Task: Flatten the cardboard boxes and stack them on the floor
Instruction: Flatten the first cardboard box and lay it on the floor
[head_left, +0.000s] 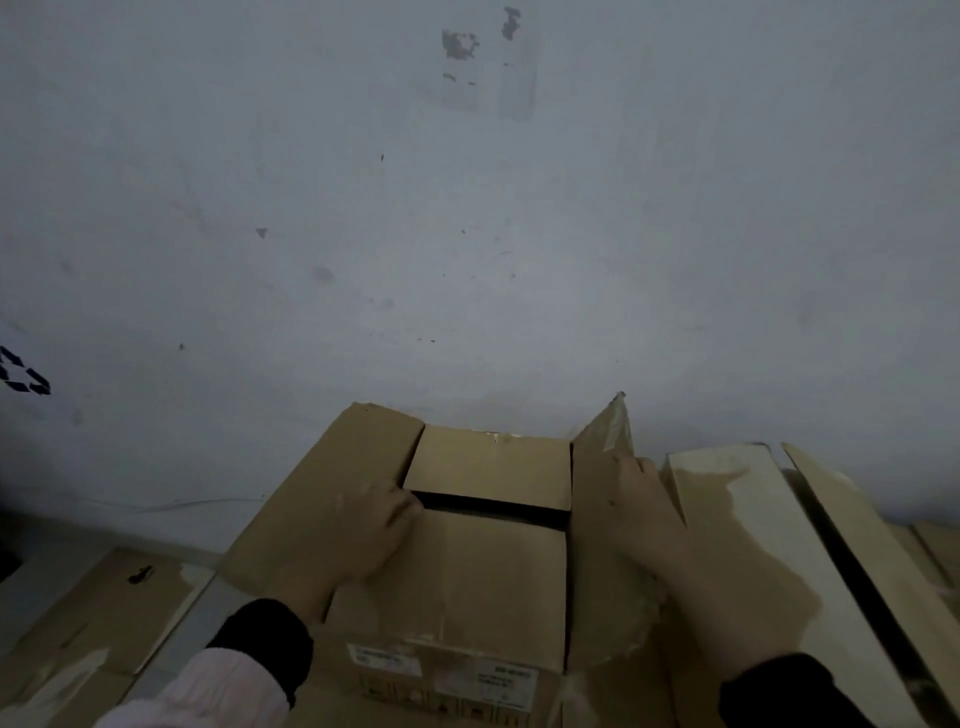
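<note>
A brown cardboard box stands in front of me against the wall, its top flaps partly folded in with a dark gap across the middle. My left hand lies on the left flap, fingertips at the edge of the gap. My right hand rests on the right flap, which tilts up and carries clear tape at its far corner. Whether the fingers curl round either flap edge is blurred.
Flattened cardboard lies on the floor at lower left. More pale cardboard pieces lean and lie to the right of the box. A stained grey wall fills the upper view, with a recycling mark at the left edge.
</note>
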